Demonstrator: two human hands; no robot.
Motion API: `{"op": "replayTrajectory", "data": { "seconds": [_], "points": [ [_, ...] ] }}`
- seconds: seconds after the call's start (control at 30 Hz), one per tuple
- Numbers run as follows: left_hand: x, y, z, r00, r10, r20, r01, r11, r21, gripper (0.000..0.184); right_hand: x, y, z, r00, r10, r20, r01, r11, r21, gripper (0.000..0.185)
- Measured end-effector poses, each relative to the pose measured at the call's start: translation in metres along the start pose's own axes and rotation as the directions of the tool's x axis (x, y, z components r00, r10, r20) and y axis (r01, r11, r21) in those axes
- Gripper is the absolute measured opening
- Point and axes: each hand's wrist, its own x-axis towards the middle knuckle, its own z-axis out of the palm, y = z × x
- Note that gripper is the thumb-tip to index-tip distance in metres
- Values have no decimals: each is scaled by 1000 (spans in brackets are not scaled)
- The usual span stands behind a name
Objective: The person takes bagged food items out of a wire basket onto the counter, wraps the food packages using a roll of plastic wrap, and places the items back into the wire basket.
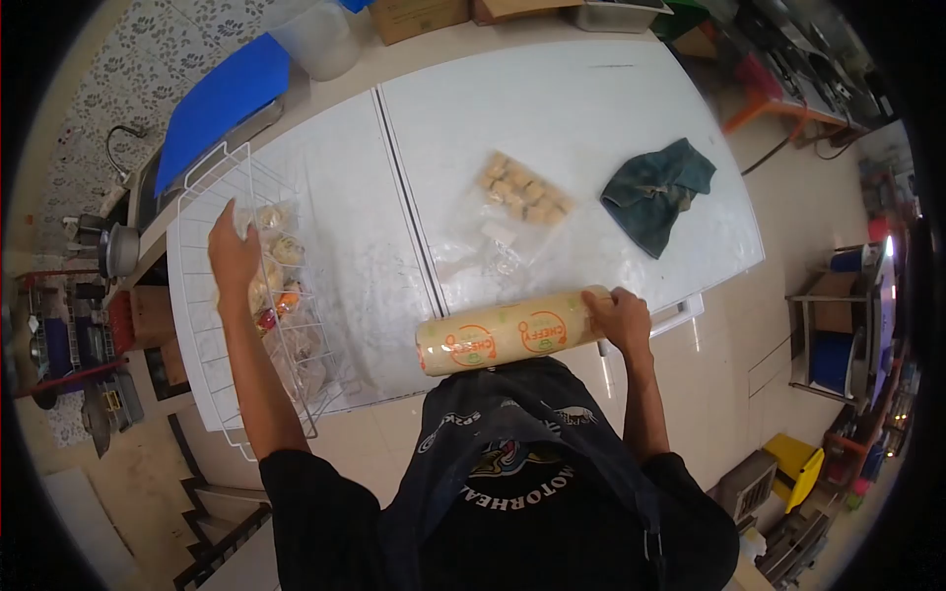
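My left hand [235, 246] is over the white wire basket [219, 158] at the left, thumb and fingers apart, above bagged food [286, 251]. My right hand [619, 317] grips the right end of a large roll of cling film [522, 330] with orange lettering, which lies along the front edge of the white freezer top [355, 236], against my apron. Beyond the roll rests a clear plastic bag [503, 236] with rows of small tan pieces [525, 189] in it. A crumpled dark green cloth [658, 192] lies to its right.
Behind the freezer top are a blue lid [222, 108], a translucent container [317, 44], a cardboard box [419, 15] and a metal tray [621, 14]. An orange stool or table [788, 108] stands at the upper right. Shelving [833, 325] is farther right.
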Motion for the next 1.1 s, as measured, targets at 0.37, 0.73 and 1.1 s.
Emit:
{"op": "replayTrajectory", "data": {
  "seconds": [0.37,0.73,1.1],
  "points": [
    [-104,227,107,752,561,347,-292,755,-588,75,75,-106,102,660,-644,386,749,599,-282,31],
    [-105,230,77,967,198,163,-18,687,-727,13,28,-171,-7,466,-882,-69,885,466,26,51],
    [-132,228,59,525,364,770,813,-482,-327,21,-2,-141,55,364,-916,-169,931,358,68,54]
  ]
}}
